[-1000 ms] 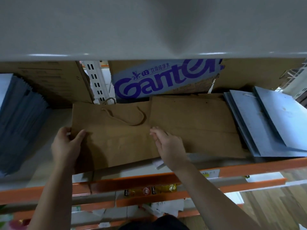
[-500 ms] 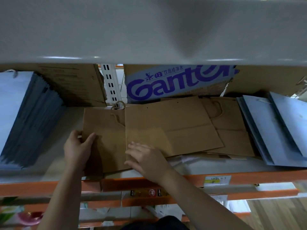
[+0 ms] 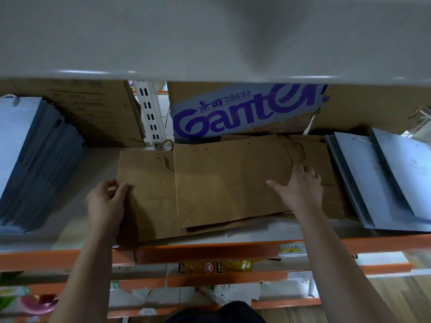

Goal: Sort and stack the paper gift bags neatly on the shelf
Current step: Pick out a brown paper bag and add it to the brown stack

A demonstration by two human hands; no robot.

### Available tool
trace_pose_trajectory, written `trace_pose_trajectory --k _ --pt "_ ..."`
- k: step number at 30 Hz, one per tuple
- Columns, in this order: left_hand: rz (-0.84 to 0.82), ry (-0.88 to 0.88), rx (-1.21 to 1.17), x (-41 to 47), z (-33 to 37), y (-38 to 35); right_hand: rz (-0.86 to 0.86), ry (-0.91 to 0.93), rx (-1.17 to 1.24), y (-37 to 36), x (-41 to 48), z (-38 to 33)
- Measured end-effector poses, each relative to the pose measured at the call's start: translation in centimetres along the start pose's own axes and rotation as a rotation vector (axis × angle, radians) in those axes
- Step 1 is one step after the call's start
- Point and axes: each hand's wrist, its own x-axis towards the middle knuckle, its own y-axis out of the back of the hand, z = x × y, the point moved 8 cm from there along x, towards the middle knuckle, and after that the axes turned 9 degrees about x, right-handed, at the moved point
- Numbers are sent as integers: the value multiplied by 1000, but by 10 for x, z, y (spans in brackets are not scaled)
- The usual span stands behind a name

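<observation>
Flat brown paper gift bags lie on the shelf board [image 3: 77,220]. The left brown bag [image 3: 149,190] has a twine handle and my left hand [image 3: 106,206] grips its left edge, thumb on top. A second brown bag [image 3: 228,183] overlaps it in the middle. My right hand [image 3: 300,187] rests with spread fingers on the right edge of this bag, over a further brown bag [image 3: 331,178] with a twine handle beneath. Blue-grey paper bags are stacked at the left [image 3: 35,164] and lie flat at the right [image 3: 382,180].
An upper shelf [image 3: 210,38] hangs low over the work space. Cardboard boxes stand at the back, one printed "Ganten" [image 3: 245,113], one plain [image 3: 93,110]. An orange beam [image 3: 210,251] edges the shelf front. Lower shelves hold packets and papers.
My right hand has moved from the middle bag's lower left corner to its right edge, and that bag now lies straighter over the left one. My left hand keeps its hold.
</observation>
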Motion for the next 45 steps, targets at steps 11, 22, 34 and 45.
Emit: trace_pose_trajectory --k 11,22,34,45 --pt "-99 26 -1 -47 -3 14 -69 173 373 -3 -10 -17" --pt "78 -31 -307 -90 -45 101 -148 289 856 -41 -67 -65" --pt "124 -153 -461 -88 -127 238 -207 271 1126 -85 -207 -156" --pt "87 -238 -519 -35 -177 357 -116 278 1118 -112 -311 -254"
